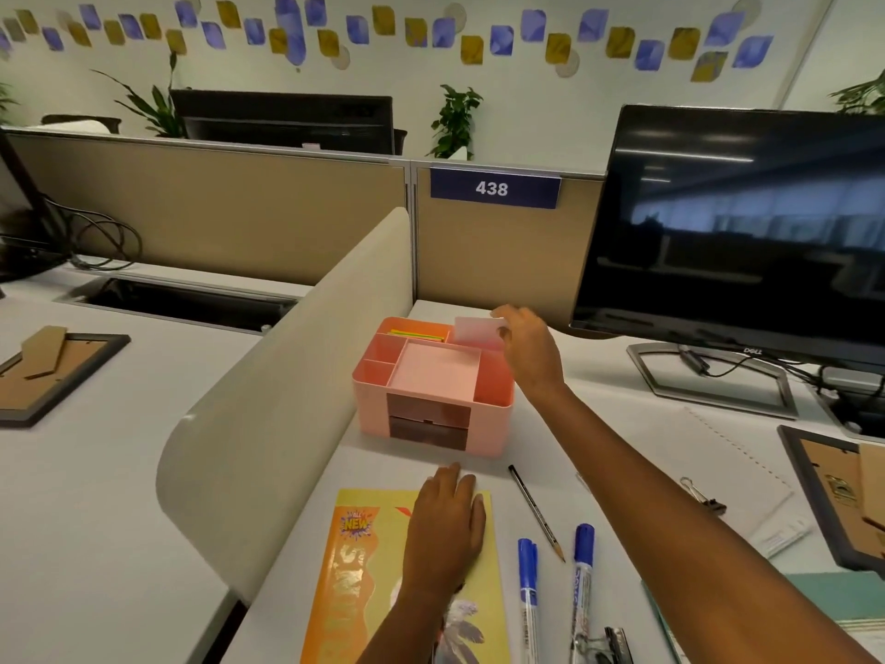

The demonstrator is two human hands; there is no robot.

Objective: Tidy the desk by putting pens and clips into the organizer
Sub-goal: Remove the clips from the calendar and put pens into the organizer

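A pink desk organizer [371, 400] with several compartments and two dark drawers stands by the curved divider. My right hand [529, 349] holds a small white card [479, 329] upright over the organizer's back right compartment. My left hand [448, 524] lies flat, palm down, on a yellow booklet [364, 567]. On the desk in front lie a black pencil [536, 512], two blue markers [527, 596] [583, 587], and a black binder clip [704, 496] to the right. More clips [608, 642] lie at the bottom edge.
A Dell monitor [737, 232] on its stand fills the back right. Picture frames lie face down at the far right [843, 500] and on the left desk [52, 371]. A curved divider [287, 390] borders the left. White paper [718, 452] and a green folder [843, 601] lie on the right.
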